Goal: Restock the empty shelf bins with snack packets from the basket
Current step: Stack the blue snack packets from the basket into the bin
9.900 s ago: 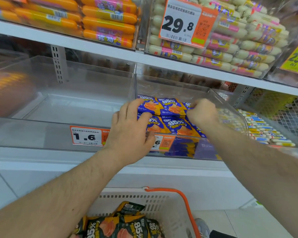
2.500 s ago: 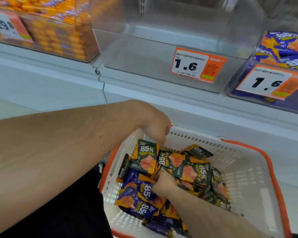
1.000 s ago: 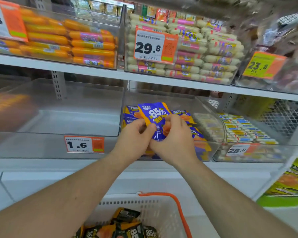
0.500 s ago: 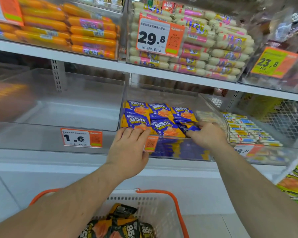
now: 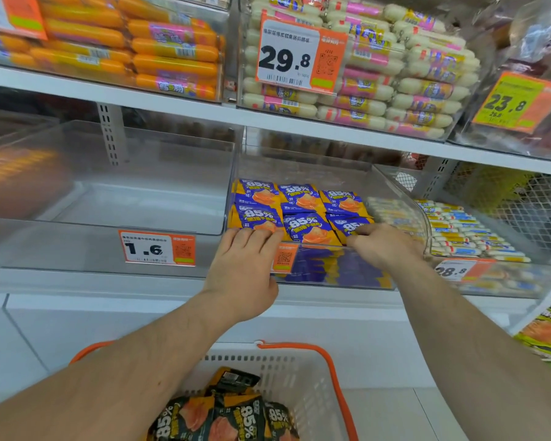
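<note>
The left hand (image 5: 240, 265) lies flat over the front lip of the middle bin (image 5: 303, 167), its fingers straight and together, tips pressing the near edge of the front-left purple packet; it grips nothing. The right hand (image 5: 384, 246) reaches in from the other side, fingers extended and pressing down on the front-right packet; whether the thumb pinches an edge is hidden, so it reads as open. Between the two hands the purple packets (image 5: 299, 206) lie in two rows of three, printed faces up, long axes running front to back, filling only the front part of the bin.

This looks like tidying a row just set down, not a fresh grasp. The relation that matters next is vertical: the supply sits straight below the hands in the white basket (image 5: 299, 367) with its orange handle (image 5: 334, 370), where dark packets (image 5: 223, 418) are heaped at the near edge, about level with the left forearm. Both hands are about equally far from the heap, the left perhaps slightly nearer, as the heap lies left of the basket's middle. The empty bin (image 5: 134, 173) stands just left of the filled one, directly beside the left hand, marked by a 1.6 price tag (image 5: 156, 248), so a load lifted from the basket would probably travel up and slightly left to reach it.
</note>
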Tool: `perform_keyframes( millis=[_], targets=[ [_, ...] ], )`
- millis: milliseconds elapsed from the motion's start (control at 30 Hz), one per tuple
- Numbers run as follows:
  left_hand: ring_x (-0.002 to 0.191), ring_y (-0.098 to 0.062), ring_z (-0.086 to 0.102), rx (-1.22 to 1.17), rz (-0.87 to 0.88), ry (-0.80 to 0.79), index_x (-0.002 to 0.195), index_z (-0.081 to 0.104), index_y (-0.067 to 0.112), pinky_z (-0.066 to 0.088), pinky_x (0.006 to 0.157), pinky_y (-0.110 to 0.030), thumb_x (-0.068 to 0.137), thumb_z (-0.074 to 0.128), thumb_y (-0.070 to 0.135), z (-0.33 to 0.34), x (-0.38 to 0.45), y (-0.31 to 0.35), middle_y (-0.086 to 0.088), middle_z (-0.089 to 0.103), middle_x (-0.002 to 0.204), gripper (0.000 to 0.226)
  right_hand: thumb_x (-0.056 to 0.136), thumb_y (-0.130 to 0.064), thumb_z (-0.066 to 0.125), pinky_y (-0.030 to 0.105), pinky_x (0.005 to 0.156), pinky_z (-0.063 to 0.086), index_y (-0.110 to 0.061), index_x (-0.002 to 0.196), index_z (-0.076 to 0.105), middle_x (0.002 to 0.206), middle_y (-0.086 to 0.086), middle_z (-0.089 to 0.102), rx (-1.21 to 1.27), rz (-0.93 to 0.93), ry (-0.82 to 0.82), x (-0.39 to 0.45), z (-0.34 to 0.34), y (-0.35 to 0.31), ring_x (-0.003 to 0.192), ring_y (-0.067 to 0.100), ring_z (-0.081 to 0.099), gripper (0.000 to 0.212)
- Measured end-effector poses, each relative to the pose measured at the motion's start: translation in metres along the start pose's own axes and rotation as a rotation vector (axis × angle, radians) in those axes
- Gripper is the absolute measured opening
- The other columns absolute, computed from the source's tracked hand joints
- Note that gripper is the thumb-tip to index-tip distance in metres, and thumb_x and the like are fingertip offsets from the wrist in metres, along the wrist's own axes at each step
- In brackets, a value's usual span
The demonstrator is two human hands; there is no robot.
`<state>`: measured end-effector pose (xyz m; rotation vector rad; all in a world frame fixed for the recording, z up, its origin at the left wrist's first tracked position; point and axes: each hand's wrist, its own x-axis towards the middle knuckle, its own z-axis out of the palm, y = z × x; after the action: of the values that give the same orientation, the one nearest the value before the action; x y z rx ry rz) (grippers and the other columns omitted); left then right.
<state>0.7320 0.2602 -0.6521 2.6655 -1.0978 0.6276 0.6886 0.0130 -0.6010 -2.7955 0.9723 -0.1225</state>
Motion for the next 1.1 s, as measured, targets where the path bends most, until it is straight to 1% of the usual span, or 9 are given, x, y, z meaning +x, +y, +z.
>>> perform_keyframes(
  millis=[133,267,333,433,567,667,800,967,1100],
  targets=[
    [0.149,-0.034,0.005,0.008,0.080,-0.093,0.155,0.016,0.014,-0.004,0.119,-0.046,0.080,0.062,0.035,-0.008,-0.009,-0.002,-0.011,0.011,0.162,0.090,0.069,-0.048,0.048,0.044,0.098,0.038,-0.028,0.114,0.069,0.128,0.011,0.056,0.153,-0.055,0.399,-0.013,0.015,-0.009,0.116,0.038,0.051,0.053],
    [0.136,-0.034,0.031,0.025,0.314,-0.142,0.145,0.037,0.016,0.024,0.115,-0.047,0.073,0.062,0.035,-0.023,-0.042,-0.021,-0.014,0.036,0.149,0.079,0.066,-0.022,0.057,0.042,0.080,0.041,-0.008,0.093,0.067,0.104,0.017,0.059,0.307,-0.595,0.982,-0.046,0.042,-0.047,0.096,0.035,0.054,0.032],
    [0.133,-0.026,0.034,0.028,0.262,-0.440,0.147,0.034,0.023,0.023,0.113,-0.041,0.088,0.054,0.036,-0.033,-0.056,-0.040,-0.004,0.034,0.148,0.064,0.067,-0.018,0.057,0.039,0.073,0.039,-0.007,0.085,0.064,0.090,0.014,0.059,0.350,-0.844,0.845,-0.074,0.073,-0.077,0.086,0.032,0.054,0.022],
    [0.129,-0.022,0.045,0.039,0.132,-0.825,0.143,0.042,0.028,0.032,0.108,-0.041,0.096,0.047,0.035,-0.037,-0.076,-0.067,0.001,0.046,0.145,0.048,0.070,-0.018,0.051,0.033,0.064,0.047,-0.011,0.073,0.062,0.071,0.005,0.060,0.319,-1.024,0.342,-0.119,0.141,-0.106,0.068,0.030,0.058,0.013],
    [0.131,-0.024,0.045,-0.006,0.019,-1.114,0.144,0.041,0.019,0.039,0.106,-0.040,0.099,0.046,0.036,-0.030,-0.100,-0.086,-0.002,0.043,0.148,0.049,0.085,-0.017,0.050,0.039,0.070,0.055,-0.020,0.080,0.057,0.082,0.000,0.061,0.036,-0.796,-0.505,-0.171,0.225,-0.130,0.076,0.023,0.058,0.009],
    [0.130,-0.025,0.046,-0.046,0.000,-1.160,0.143,0.043,0.015,0.039,0.107,-0.043,0.100,0.044,0.037,-0.028,-0.110,-0.094,-0.005,0.045,0.147,0.048,0.089,-0.020,0.052,0.036,0.066,0.054,-0.018,0.093,0.061,0.094,0.003,0.062,-0.003,-0.677,-0.840,-0.210,0.272,-0.142,0.082,0.022,0.059,0.010],
    [0.104,-0.023,0.058,-0.070,0.043,-1.216,0.125,0.058,0.013,0.047,0.093,-0.041,0.098,0.044,0.037,-0.021,-0.125,-0.101,-0.004,0.059,0.123,0.038,0.087,-0.021,0.055,0.034,0.059,0.048,-0.006,0.089,0.063,0.086,0.012,0.062,-0.089,-0.625,-1.041,-0.252,0.317,-0.143,0.085,0.031,0.063,0.017],
    [0.113,-0.025,0.057,-0.070,0.002,-1.202,0.128,0.057,0.013,0.047,0.097,-0.044,0.095,0.048,0.039,-0.020,-0.130,-0.103,-0.005,0.059,0.127,0.044,0.087,-0.016,0.058,0.030,0.056,0.038,-0.020,0.059,0.041,0.064,0.003,0.042,-0.030,-0.599,-1.033,-0.280,0.342,-0.141,0.063,0.022,0.045,0.032],
    [0.096,-0.021,0.052,-0.099,-0.001,-1.197,0.107,0.053,0.014,0.042,0.084,-0.034,0.096,0.048,0.038,-0.012,-0.125,-0.104,0.000,0.054,0.107,0.027,0.089,-0.004,0.049,0.036,0.069,0.047,-0.019,0.074,0.052,0.087,0.007,0.055,-0.052,-0.631,-1.019,-0.290,0.344,-0.144,0.088,0.032,0.056,0.021]
  ],
)
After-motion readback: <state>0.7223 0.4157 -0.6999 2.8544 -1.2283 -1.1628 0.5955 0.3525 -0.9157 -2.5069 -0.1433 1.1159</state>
